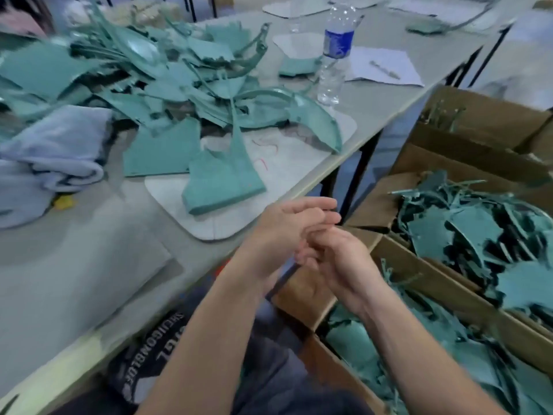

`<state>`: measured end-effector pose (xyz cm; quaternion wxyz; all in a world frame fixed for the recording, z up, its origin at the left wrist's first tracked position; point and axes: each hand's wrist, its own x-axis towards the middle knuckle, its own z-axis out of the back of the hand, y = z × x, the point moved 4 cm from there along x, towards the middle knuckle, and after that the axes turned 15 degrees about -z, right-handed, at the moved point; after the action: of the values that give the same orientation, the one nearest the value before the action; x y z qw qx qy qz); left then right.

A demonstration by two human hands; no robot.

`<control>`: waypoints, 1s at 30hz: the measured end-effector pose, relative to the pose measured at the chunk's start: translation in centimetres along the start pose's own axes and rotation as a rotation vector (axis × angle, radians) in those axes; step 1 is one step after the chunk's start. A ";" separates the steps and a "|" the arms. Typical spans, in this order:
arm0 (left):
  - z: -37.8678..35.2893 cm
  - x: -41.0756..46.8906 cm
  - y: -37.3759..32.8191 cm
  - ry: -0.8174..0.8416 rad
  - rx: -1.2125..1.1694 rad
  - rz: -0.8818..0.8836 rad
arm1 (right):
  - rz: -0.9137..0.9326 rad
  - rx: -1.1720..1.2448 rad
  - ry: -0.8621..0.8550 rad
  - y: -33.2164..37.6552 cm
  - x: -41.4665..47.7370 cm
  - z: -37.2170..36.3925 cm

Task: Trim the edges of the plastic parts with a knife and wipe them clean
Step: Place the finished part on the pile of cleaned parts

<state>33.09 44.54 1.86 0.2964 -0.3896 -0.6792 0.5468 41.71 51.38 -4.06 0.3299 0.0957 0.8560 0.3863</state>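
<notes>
My left hand (291, 226) and my right hand (341, 262) meet just off the table's front edge, above my lap. The left hand's fingers are stretched out straight. The right hand's fingers curl loosely against the left palm, and I see nothing held in either hand. No knife is visible. A teal plastic part (223, 179) lies on a white mat (278, 166) just beyond my hands. Behind it, a big heap of teal plastic parts (149, 70) covers the table. A blue-grey cloth (51, 151) lies bunched at the left.
A water bottle (333, 52) stands past the heap, beside a paper sheet (386, 59) with a pen (384, 69). A small yellow object (63, 202) sits by the cloth. Cardboard boxes (443, 283) of teal offcuts (484, 235) stand on my right, below table height.
</notes>
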 end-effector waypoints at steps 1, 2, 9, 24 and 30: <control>1.1 -0.1 -1.7 -0.037 -0.023 -0.053 | 0.043 -0.096 0.072 1.5 -0.2 -2.1; 2.5 -0.2 -3.3 -0.085 -0.028 -0.118 | 0.068 -0.199 0.133 2.6 -0.4 -4.1; 18.1 -4.2 -10.6 -0.724 0.189 -0.483 | 0.207 -0.626 0.383 5.2 0.8 -18.4; 41.8 -12.5 -11.4 -1.396 0.790 -0.410 | 0.869 -1.770 0.285 0.9 13.1 -42.1; 42.1 -12.4 -10.4 -1.443 0.861 -0.457 | 0.896 -1.804 0.057 2.2 20.2 -46.7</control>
<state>2.50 11.33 2.76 0.0176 0.3440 -0.4969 0.7965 -3.76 33.35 10.24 0.0830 0.1140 0.1368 0.9805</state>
